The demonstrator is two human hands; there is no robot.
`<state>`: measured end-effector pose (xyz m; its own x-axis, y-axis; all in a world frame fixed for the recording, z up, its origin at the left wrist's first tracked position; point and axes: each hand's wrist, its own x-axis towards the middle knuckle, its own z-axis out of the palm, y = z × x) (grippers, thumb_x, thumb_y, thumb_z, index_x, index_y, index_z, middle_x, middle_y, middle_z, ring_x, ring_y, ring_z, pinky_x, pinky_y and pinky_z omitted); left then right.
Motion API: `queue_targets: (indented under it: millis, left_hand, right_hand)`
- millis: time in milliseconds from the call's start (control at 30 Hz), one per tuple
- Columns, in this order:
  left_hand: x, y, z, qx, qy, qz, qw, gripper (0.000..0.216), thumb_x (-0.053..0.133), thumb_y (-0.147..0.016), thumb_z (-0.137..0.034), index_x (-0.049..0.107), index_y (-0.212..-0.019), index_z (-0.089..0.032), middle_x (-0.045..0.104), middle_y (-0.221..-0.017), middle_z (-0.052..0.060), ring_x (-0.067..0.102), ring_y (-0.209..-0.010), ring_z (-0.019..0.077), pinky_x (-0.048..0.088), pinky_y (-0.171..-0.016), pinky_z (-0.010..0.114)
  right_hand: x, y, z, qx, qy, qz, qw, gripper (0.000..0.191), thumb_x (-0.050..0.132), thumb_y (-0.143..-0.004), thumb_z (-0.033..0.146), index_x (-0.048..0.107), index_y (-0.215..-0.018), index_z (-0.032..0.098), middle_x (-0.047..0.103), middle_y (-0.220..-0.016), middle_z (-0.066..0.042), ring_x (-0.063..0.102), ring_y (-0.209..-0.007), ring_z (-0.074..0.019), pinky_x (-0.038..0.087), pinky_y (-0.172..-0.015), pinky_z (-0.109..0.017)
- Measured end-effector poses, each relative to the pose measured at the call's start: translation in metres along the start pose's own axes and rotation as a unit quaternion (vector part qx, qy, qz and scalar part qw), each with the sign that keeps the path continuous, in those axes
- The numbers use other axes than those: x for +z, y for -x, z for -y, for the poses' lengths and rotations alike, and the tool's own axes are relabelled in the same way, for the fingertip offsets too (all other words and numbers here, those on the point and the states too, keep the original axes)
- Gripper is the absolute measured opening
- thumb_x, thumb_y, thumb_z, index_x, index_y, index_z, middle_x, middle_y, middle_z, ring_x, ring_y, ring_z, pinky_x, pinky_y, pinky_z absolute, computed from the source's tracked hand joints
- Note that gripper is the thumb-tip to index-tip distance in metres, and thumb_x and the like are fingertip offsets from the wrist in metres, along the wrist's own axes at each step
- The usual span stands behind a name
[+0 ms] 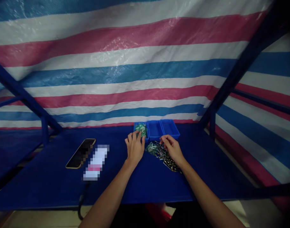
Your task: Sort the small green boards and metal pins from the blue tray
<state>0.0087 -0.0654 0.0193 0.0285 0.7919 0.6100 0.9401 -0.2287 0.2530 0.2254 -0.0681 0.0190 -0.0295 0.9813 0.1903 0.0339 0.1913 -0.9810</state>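
My left hand (134, 148) reaches to the left blue tray (147, 138), its fingers apart and bent over the near edge. Small green-and-clear packets (141, 128) lie in that tray, right at the fingertips. My right hand (172, 147) hovers over the far right side of a loose pile of metal screws (167, 160), with thumb and fingers pinched together. Whatever is between those fingertips is too small to make out. Another green packet (152, 147) lies on the table between my hands, beside the pile.
Two more blue trays, a middle one (155, 129) and a right one (170, 127), stand in the row. A phone (79, 155) and a blurred-out bright device (96, 163) with a cable lie left on the blue table (52, 177). Blue frame bars and striped sheeting (125, 76) surround it.
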Motion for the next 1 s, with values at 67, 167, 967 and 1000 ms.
queue_targets:
  millis: [67, 167, 967, 1000]
  left_hand:
    - [-0.001, 0.002, -0.003, 0.003, 0.0, 0.005, 1.0, 0.035, 0.053, -0.107, -0.034, 0.068, -0.137, -0.022, 0.066, -0.135, 0.015, 0.052, -0.124, 0.0366, 0.043, -0.095, 0.052]
    - [-0.005, 0.003, -0.006, 0.005, 0.001, 0.002, 1.0, 0.032, 0.053, -0.107, -0.033, 0.071, -0.131, -0.023, 0.066, -0.13, 0.015, 0.052, -0.124, 0.036, 0.042, -0.097, 0.053]
    - [-0.005, 0.007, -0.009, 0.045, 0.065, -0.011, 0.997, 0.029, 0.056, -0.106, -0.033, 0.067, -0.132, -0.024, 0.062, -0.144, 0.013, 0.046, -0.145, 0.0359, 0.037, -0.115, 0.059]
    - [-0.007, 0.007, -0.011, 0.05, 0.079, -0.009, 0.996, 0.029, 0.057, -0.106, -0.032, 0.066, -0.132, -0.025, 0.062, -0.144, 0.013, 0.047, -0.143, 0.0356, 0.038, -0.114, 0.059]
  right_hand:
    - [-0.001, 0.0, -0.001, -0.003, 0.004, 0.0, 1.0, 0.044, 0.065, -0.095, 0.065, 0.07, -0.098, 0.022, 0.07, -0.082, -0.003, 0.051, -0.061, -0.0156, 0.038, -0.053, -0.027]
    - [-0.002, -0.001, -0.004, -0.009, 0.011, -0.001, 1.0, 0.042, 0.064, -0.097, 0.064, 0.07, -0.099, 0.022, 0.07, -0.082, -0.003, 0.053, -0.063, -0.0163, 0.041, -0.056, -0.027]
    - [0.002, 0.016, -0.002, -0.263, 0.431, 0.192, 0.841, 0.029, 0.059, -0.107, 0.038, 0.072, -0.131, 0.03, 0.074, -0.125, -0.01, 0.06, -0.116, -0.0315, 0.046, -0.096, -0.049]
    - [0.002, 0.016, -0.002, -0.261, 0.418, 0.189, 0.85, 0.027, 0.057, -0.108, 0.037, 0.073, -0.129, 0.03, 0.075, -0.122, -0.01, 0.061, -0.114, -0.0313, 0.046, -0.096, -0.049]
